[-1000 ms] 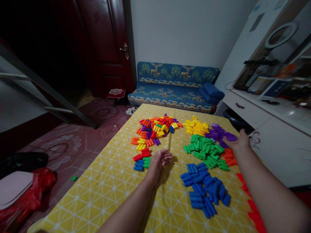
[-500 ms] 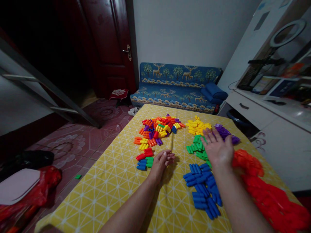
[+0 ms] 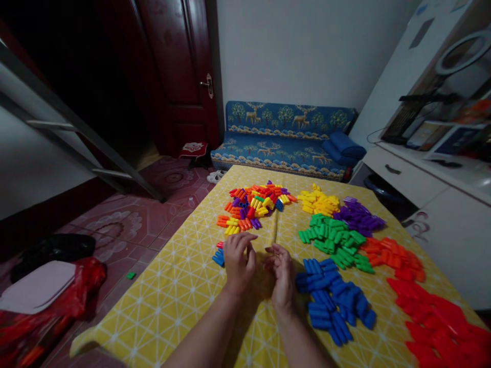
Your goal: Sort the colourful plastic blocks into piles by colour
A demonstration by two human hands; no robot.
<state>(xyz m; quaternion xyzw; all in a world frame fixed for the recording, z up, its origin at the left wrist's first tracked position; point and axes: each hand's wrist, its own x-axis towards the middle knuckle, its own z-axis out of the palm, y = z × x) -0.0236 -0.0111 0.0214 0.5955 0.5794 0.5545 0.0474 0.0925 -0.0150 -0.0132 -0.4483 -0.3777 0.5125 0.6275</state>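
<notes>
My left hand [image 3: 240, 260] is over the near left of the table, its fingers bent but apart, and I see nothing in it. Partly hidden behind it lie a blue plastic block [image 3: 218, 257] and a red block [image 3: 220, 245]. My right hand [image 3: 282, 273] faces it, palm inward and fingers loosely curled apart, with no block visible in it. Just right of that hand spreads a pile of blue blocks [image 3: 333, 294]. Beyond both hands is a mixed pile [image 3: 255, 202] of orange, red, yellow, purple and a few other blocks.
Single-colour piles lie on the right: yellow [image 3: 317, 201], green [image 3: 337, 240], purple [image 3: 358, 215], orange [image 3: 393, 255] and red [image 3: 437, 317]. A yellow patterned cloth [image 3: 184, 286] covers the table. Behind stands a blue sofa [image 3: 268, 145]; a green block [image 3: 131, 275] is on the floor.
My right hand has come left and nearer, from over the green and purple piles to beside my left hand. My left hand has shifted slightly left, over the small group of blocks.
</notes>
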